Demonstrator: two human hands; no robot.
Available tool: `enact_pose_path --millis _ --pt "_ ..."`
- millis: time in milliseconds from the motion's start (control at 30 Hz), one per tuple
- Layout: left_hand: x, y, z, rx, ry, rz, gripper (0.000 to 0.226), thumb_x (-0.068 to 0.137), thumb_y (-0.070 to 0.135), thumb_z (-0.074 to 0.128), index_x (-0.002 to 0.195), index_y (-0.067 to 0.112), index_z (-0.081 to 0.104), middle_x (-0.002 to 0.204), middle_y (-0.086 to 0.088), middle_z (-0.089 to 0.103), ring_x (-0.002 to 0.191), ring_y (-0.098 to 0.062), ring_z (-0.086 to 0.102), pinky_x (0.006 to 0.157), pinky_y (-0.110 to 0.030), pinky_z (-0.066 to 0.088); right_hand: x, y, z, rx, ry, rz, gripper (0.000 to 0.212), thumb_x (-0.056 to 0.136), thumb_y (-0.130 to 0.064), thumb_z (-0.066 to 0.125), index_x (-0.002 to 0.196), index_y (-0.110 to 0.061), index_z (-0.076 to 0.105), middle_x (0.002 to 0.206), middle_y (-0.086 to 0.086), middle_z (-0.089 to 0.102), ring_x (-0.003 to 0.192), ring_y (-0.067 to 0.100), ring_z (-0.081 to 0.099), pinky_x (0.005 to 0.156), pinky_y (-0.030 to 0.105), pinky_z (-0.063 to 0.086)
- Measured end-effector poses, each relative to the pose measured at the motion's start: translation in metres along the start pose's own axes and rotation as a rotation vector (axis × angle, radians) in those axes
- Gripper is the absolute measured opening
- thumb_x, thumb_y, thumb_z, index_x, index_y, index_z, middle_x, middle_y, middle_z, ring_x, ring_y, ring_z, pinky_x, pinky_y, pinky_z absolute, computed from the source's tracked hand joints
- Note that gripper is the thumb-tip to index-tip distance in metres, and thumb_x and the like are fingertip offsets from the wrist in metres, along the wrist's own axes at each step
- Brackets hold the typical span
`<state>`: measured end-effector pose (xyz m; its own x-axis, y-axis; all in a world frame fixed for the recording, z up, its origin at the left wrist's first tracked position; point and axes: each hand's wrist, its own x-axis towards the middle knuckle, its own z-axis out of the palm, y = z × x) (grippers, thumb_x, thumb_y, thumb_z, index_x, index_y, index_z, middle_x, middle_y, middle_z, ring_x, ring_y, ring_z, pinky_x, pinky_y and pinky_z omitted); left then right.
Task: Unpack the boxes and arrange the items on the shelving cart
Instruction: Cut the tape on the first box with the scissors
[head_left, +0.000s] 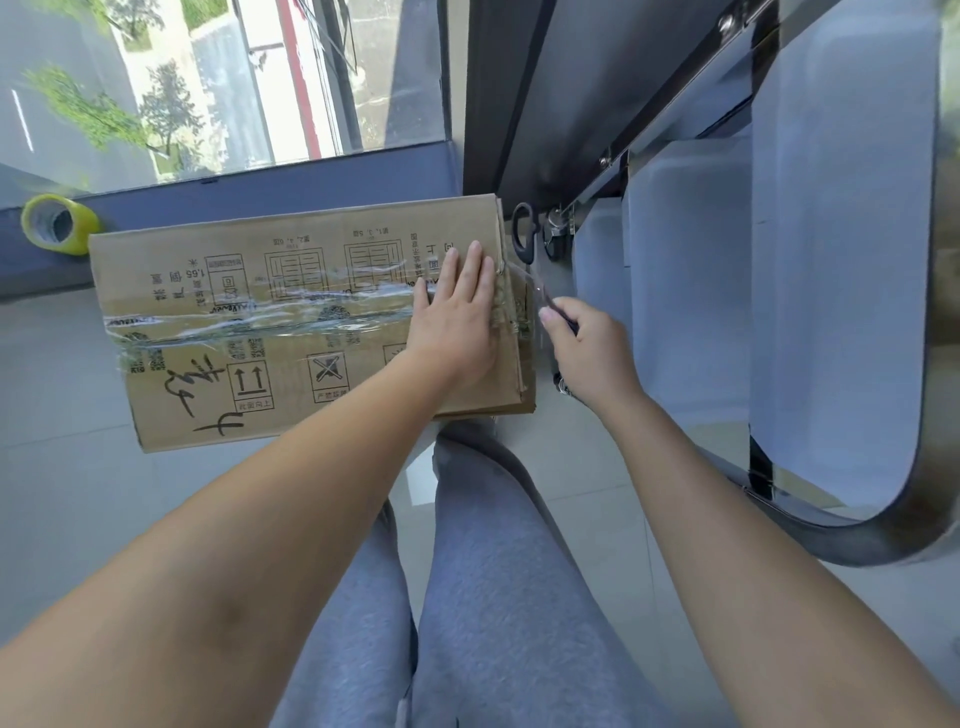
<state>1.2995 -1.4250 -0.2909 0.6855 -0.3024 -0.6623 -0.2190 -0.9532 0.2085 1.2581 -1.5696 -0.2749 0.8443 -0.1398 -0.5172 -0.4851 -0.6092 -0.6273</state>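
Lying flat, taped cardboard box (270, 322), tape strip (535, 291) seemingly half-peeled.

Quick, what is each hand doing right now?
Left hand: open, pressing flat on the cardboard box.
Right hand: closed, pinching the clear tape strip at the box's end.

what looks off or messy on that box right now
The clear tape along the cardboard box is wrinkled and bunched, and the right hand pinches a loose strip off the box's end.
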Motion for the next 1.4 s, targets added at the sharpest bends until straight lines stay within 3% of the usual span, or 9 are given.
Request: enact_pose_path --millis 300,467,633,833,900,1033,1100,1200,1400 --pt "0.003 -0.001 -0.001 0.0 -0.018 -0.009 0.069 0.098 0.028 0.033 0.15 0.016 -0.01 0.156 -0.001 -0.021 0.144 -0.023 -0.017 0.116 -0.048 0.003 -0.015 0.013 -0.002 -0.107 -0.085 -0.035 0.034 0.097 -0.023 0.045 0.065 -0.022 0.033 0.052 -0.002 0.035 0.051 0.018 0.035 0.05 0.03 0.025" --pt "0.003 -0.001 -0.002 0.012 -0.031 -0.007 0.071 0.096 0.025 0.035 0.149 0.016 -0.011 0.156 -0.001 -0.022 0.144 -0.023 -0.017 0.116 -0.049 0.005 -0.034 0.024 0.004 -0.18 -0.106 -0.06 0.017 0.097 -0.023 0.046 0.08 -0.017 0.044 0.052 -0.007 0.034 0.057 0.023 0.038 0.051 0.031 0.025" --pt "0.003 0.0 -0.006 -0.001 -0.052 -0.01 0.074 0.093 0.023 0.036 0.149 0.017 -0.012 0.156 0.0 -0.022 0.144 -0.022 -0.017 0.116 -0.051 0.003 -0.062 0.047 0.0 -0.266 -0.167 -0.096 0.017 0.096 -0.022 0.047 0.084 -0.01 0.05 0.058 0.003 0.045 0.058 0.029 0.044 0.054 0.037 0.038" --pt "0.001 0.005 -0.004 -0.023 -0.051 -0.021 0.076 0.091 0.016 0.035 0.149 0.015 -0.013 0.155 -0.002 -0.023 0.143 -0.024 -0.019 0.116 -0.052 0.001 -0.081 0.057 0.007 -0.187 -0.152 -0.026 0.016 0.095 -0.022 0.048 0.081 -0.014 0.051 0.051 -0.005 0.038 0.051 0.019 0.037 0.052 0.032 0.031" --pt "-0.001 0.003 -0.003 -0.037 0.014 -0.005 0.075 0.09 0.016 0.038 0.15 0.014 -0.008 0.157 -0.004 -0.016 0.144 -0.025 -0.013 0.117 -0.049 0.004 -0.089 0.06 0.007 -0.098 -0.111 0.032 0.023 0.095 -0.022 0.048 0.074 -0.015 0.045 0.051 -0.005 0.036 0.049 0.013 0.033 0.05 0.029 0.026" --pt "-0.019 -0.005 0.016 -0.096 0.296 -0.066 0.055 0.087 0.029 0.047 0.138 0.015 0.032 0.139 -0.011 0.032 0.127 -0.028 0.03 0.103 -0.038 0.026 -0.092 0.053 0.007 0.088 0.03 0.079 0.032 0.095 -0.021 0.047 0.067 -0.009 0.037 0.056 0.009 0.037 0.054 0.02 0.034 0.053 0.029 0.028" --pt "-0.023 -0.005 0.023 -0.092 0.285 -0.143 0.054 0.086 0.043 0.051 0.131 0.016 0.037 0.13 -0.009 0.037 0.121 -0.028 0.034 0.098 -0.04 0.029 -0.08 0.044 0.007 0.107 0.032 0.046 0.031 0.096 -0.022 0.046 0.072 -0.003 0.043 0.06 0.015 0.043 0.06 0.03 0.042 0.055 0.03 0.031" --pt "-0.02 -0.001 0.02 -0.084 0.213 -0.231 0.063 0.083 0.057 0.051 0.126 0.013 0.037 0.126 -0.008 0.038 0.119 -0.028 0.034 0.096 -0.042 0.031 -0.063 0.035 0.011 0.085 -0.008 0.018 0.031 0.096 -0.023 0.047 0.073 -0.002 0.046 0.058 0.008 0.044 0.058 0.023 0.042 0.055 0.03 0.031" --pt "-0.017 -0.007 0.018 -0.048 0.22 -0.173 0.053 0.088 0.053 0.048 0.123 0.013 0.041 0.125 -0.008 0.042 0.117 -0.028 0.037 0.093 -0.042 0.032 -0.03 0.025 0.01 0.035 -0.005 0.019 0.029 0.096 -0.025 0.047 0.077 -0.004 0.051 0.058 0.005 0.046 0.06 0.021 0.043 0.057 0.029 0.031"
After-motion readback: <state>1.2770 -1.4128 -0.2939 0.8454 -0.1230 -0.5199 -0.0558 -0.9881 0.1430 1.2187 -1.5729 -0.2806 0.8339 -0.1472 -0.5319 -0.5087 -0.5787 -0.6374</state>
